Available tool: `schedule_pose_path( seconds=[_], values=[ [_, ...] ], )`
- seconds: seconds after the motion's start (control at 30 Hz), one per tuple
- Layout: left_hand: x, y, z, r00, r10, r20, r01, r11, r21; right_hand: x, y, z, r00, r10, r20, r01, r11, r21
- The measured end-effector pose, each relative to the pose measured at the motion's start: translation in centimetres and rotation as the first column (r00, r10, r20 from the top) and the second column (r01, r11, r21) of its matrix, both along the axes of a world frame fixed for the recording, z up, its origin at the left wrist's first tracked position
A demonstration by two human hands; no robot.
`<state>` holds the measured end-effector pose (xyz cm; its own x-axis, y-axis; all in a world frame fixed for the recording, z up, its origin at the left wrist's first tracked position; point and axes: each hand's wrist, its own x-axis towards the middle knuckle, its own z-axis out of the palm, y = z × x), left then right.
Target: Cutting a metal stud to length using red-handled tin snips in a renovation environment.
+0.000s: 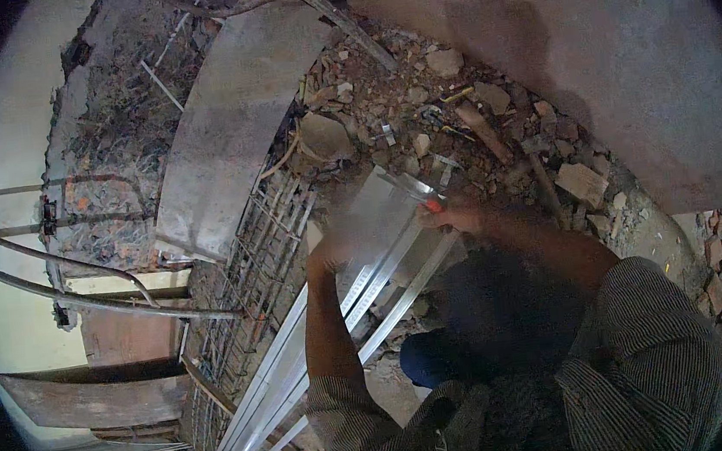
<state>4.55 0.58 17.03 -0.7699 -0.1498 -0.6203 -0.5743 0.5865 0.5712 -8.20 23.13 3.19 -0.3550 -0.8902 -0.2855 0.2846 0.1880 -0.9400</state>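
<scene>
Several long, shiny metal channels [359,299] run from the lower left up to the middle, over the rubble. My left hand [332,244] is at their left side, near the upper ends. Its fingers are smeared by motion, so whether it grips a channel does not show. My right hand [457,216] is closed around a small tool with a red handle [435,205], at the channels' upper ends. Bright metal shows just beyond the red part, but the tool's exact kind is unclear.
Broken bricks and stones [583,182] cover the ground ahead and right. A steel rebar cage [247,258] lies at the left, beside a long board [244,89]. Bent pipes [116,303] reach in from the left wall. A hammer [444,165] lies beyond my right hand.
</scene>
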Motion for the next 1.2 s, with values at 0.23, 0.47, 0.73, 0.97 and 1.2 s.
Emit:
schedule_pose_path(
  seconds=[0.23, 0.47, 0.73, 0.97, 1.2],
  values=[
    [1.1, 0.2, -0.9, 0.992, 0.121, -0.044, -0.117, 0.989, 0.089, -1.8, 0.4, -0.8, 0.994, 0.083, -0.069, -0.085, 0.996, -0.033],
    [-0.3, -0.5, 1.0, 0.996, 0.076, -0.053, -0.044, 0.892, 0.450, -1.2, -0.5, -0.1, 0.979, -0.011, 0.204, 0.046, 0.985, -0.167],
    [0.1, 0.2, 4.3, 0.943, 0.263, 0.202, -0.328, 0.832, 0.448, -3.1, -0.8, -0.9, 0.948, 0.314, 0.053, -0.314, 0.949, -0.019],
    [-0.2, 0.0, 4.0, 0.931, 0.308, 0.196, -0.365, 0.820, 0.441, -2.7, -1.0, -2.3, 0.672, 0.427, 0.605, -0.192, 0.890, -0.414],
    [-0.7, -0.2, 4.3, 0.982, 0.149, 0.114, -0.180, 0.923, 0.339, -2.8, -0.6, -1.7, 0.728, 0.410, 0.549, -0.193, 0.891, -0.410]
  ],
)
